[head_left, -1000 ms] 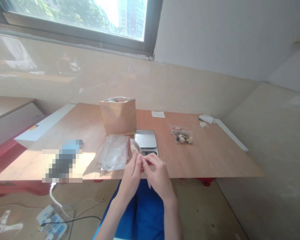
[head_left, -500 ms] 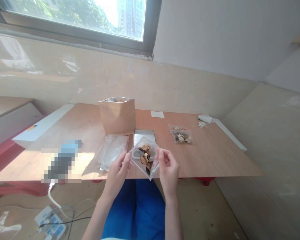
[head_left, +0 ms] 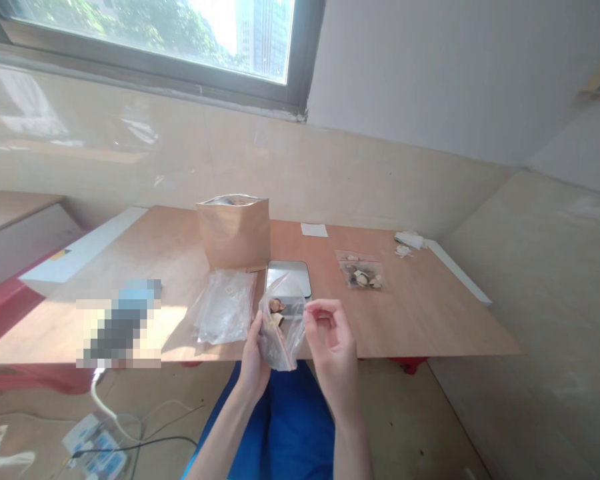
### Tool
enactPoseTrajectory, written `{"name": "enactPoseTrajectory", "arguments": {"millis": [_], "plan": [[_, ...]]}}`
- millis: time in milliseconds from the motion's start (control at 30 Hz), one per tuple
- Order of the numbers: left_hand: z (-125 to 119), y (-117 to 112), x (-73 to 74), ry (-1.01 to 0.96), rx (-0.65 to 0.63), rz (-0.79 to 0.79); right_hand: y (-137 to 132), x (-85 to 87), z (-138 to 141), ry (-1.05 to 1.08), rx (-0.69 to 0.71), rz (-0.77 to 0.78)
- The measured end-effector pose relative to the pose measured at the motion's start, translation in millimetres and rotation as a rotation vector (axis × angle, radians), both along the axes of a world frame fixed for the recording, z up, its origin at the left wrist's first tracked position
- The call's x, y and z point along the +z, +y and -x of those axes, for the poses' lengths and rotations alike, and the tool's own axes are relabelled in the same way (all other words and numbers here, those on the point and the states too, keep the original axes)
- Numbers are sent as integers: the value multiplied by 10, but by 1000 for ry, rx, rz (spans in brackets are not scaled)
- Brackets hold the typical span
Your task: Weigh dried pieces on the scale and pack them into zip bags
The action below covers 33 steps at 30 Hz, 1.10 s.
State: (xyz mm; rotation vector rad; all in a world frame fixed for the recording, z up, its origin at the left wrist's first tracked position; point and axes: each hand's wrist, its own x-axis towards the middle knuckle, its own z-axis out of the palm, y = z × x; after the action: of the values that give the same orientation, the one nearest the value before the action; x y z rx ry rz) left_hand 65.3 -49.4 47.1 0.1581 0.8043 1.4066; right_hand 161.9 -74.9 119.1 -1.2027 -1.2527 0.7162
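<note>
A clear zip-lock bag (head_left: 295, 340) with dried brown slices (head_left: 277, 306) inside is held up just above the table's front edge. My left hand (head_left: 254, 363) grips its left side, thumb in front and the other fingers mostly hidden behind the plastic. At the bag's right edge, the thumb and forefinger of my right hand (head_left: 331, 340) are pinched together on the plastic. The red zip strip runs down toward me. Just behind the bag lies a flat silver scale (head_left: 287, 269), partly covered by it. Left of my hands is a stack of clear zip-lock bags (head_left: 224, 307).
A brown paper pouch (head_left: 235, 233), its top open, stands behind the stack. To the right lies a filled zip-lock bag (head_left: 362, 273). White scraps (head_left: 411, 239) and a white paper (head_left: 314, 230) lie farther back. A blurred-out device (head_left: 123, 323) with a white cable (head_left: 103, 403) is at left.
The bag has turned in my hands, its zip strip now pointing down toward me. My left hand has moved right and down to the bag's side. The slices show less.
</note>
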Motion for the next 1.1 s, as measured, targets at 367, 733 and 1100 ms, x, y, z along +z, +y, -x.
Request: {"name": "enactPoseTrajectory", "arguments": {"millis": [367, 733, 1100], "plan": [[249, 139, -154, 387, -96, -131, 422, -133, 97, -382, 449, 244], [419, 262, -43, 1267, 36, -138, 526, -483, 588, -414, 112, 140], [477, 309, -74, 1255, 133, -64, 659, -518, 602, -379, 288, 64]]}}
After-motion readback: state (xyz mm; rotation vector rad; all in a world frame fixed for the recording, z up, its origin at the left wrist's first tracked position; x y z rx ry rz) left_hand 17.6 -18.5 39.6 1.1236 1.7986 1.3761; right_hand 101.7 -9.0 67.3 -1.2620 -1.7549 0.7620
